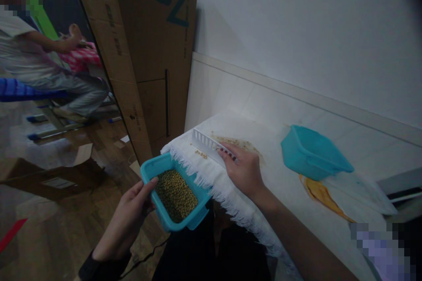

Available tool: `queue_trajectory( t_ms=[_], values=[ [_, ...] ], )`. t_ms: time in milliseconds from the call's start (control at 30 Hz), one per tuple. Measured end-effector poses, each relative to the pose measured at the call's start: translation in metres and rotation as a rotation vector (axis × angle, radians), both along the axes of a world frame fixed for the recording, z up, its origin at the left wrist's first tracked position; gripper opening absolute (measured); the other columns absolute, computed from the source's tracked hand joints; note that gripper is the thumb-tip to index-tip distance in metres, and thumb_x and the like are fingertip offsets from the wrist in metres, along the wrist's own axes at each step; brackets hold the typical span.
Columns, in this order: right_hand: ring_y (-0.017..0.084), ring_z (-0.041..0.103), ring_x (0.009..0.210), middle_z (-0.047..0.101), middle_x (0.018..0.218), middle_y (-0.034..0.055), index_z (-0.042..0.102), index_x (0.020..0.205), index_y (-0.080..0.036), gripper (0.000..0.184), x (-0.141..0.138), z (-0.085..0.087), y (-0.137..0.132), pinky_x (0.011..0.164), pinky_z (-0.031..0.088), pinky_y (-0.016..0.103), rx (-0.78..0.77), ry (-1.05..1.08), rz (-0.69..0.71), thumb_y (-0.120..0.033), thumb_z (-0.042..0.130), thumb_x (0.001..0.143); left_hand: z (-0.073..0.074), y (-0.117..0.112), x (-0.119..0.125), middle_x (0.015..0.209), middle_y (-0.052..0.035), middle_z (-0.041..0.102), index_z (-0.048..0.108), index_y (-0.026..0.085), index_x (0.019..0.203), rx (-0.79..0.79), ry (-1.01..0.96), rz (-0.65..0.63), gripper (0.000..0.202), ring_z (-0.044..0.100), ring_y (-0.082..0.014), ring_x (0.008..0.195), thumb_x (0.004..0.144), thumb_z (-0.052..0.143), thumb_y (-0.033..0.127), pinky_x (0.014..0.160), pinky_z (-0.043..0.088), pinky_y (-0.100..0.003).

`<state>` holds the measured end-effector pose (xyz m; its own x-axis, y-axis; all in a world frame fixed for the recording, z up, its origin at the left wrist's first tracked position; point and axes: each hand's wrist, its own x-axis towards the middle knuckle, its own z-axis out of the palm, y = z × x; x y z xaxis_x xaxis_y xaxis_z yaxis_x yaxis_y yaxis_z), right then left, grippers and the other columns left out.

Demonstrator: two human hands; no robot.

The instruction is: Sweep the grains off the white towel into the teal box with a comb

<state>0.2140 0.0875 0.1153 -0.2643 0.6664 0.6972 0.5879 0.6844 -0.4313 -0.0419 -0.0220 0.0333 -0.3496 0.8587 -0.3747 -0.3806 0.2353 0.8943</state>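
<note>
My left hand (132, 204) grips the rim of a turquoise plastic bin (148, 167), thumb over the edge. Greenish-yellow beans (178, 193) lie in the bin, which is held tilted against the table's fringed edge. My right hand (242, 169) is closed on a white slotted plastic strip (203, 141), standing on its edge on the white cloth (270, 184). A few loose pale beans (201, 154) lie on the near side of the strip, toward the bin. Beyond it, more small beans or bits (242, 144) are spread over the cloth.
A second turquoise bin (296, 153) stands on the table's right side, with an orange-yellow cloth or peel-like piece (316, 191) beside it. A tall cardboard box (154, 52) rises at the table's far left. At left a person (39, 52) sits; an opened carton (56, 180) lies on the floor.
</note>
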Motion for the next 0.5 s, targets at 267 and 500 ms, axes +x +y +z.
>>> queue_trajectory(
  t_ms=[267, 500],
  values=[
    [0.024, 0.082, 0.083, 0.086, 0.098, 0.0059, 0.085, 0.106, -0.024, 0.023, -0.002, -0.002, 0.006, 0.073, 0.065, 0.033, -0.034, 0.044, 0.001, -0.023, 0.065, 0.095, 0.005, 0.000, 0.003, 0.065, 0.0037, 0.060, 0.072, 0.024, 0.073, -0.002, -0.004, 0.019, 0.039, 0.052, -0.0118, 0.059, 0.066, 0.091, 0.057, 0.058, 0.049, -0.019],
    [0.024, 0.082, 0.086, 0.086, 0.102, 0.0067, 0.084, 0.107, -0.022, 0.023, -0.007, -0.003, 0.014, 0.076, 0.065, 0.034, -0.082, 0.019, 0.058, -0.020, 0.065, 0.094, 0.011, 0.001, 0.009, 0.063, 0.0039, 0.062, 0.076, 0.019, 0.082, -0.010, 0.004, 0.065, 0.047, 0.054, -0.0102, 0.056, 0.061, 0.093, 0.057, 0.054, 0.047, -0.018]
  ],
)
